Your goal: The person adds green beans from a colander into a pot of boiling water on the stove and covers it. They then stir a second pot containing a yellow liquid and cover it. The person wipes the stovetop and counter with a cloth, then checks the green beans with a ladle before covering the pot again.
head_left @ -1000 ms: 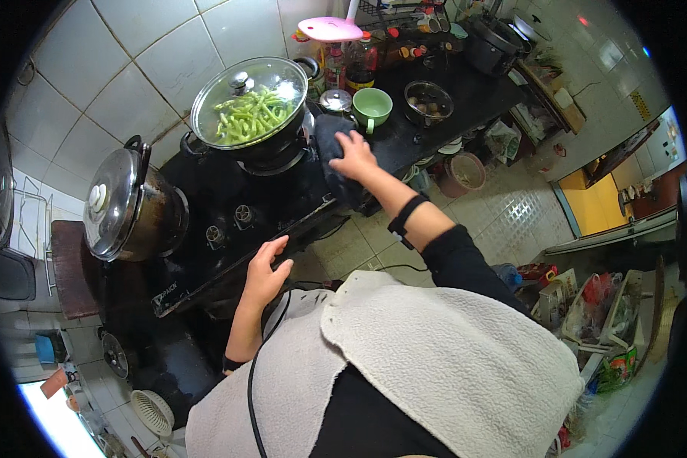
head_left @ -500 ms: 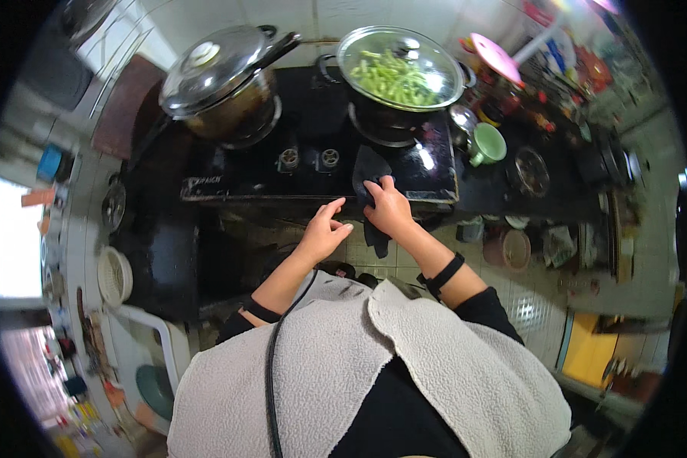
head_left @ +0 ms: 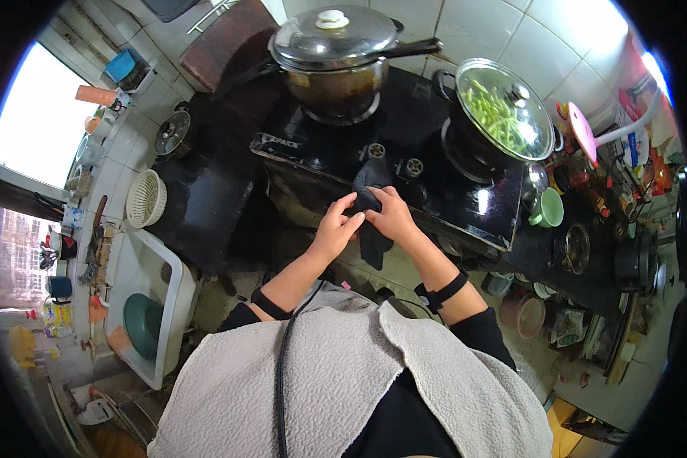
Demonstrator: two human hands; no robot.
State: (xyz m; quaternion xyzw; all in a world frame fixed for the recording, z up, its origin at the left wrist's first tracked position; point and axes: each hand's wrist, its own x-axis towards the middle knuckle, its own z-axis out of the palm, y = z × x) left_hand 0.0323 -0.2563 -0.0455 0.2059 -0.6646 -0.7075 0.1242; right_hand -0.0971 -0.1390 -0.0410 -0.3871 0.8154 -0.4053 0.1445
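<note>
A dark cloth (head_left: 375, 246) hangs over the front edge of the black gas stove, its upper part lying near the knobs. My right hand (head_left: 391, 218) is closed on the cloth from the right. My left hand (head_left: 334, 229) meets it from the left, fingers and thumb bent onto the cloth's edge; the fingertips are partly hidden. Behind stand a lidded pressure cooker (head_left: 330, 76) on the left burner and a black pot with a glass lid (head_left: 504, 107) on the right one. Green pods or beans (head_left: 490, 114) show through the glass.
The stove's (head_left: 450, 195) front edge runs just beyond my hands. At left are a white basket (head_left: 146, 200), a small lidded pan (head_left: 173, 134) and a white sink (head_left: 177, 305) with a green basin (head_left: 143, 324). A green mug (head_left: 547, 208) and a glass lid (head_left: 575, 248) lie right.
My view has turned left, bringing the sink further in. My left hand has come to the cloth beside my right hand, which has kept hold of it.
</note>
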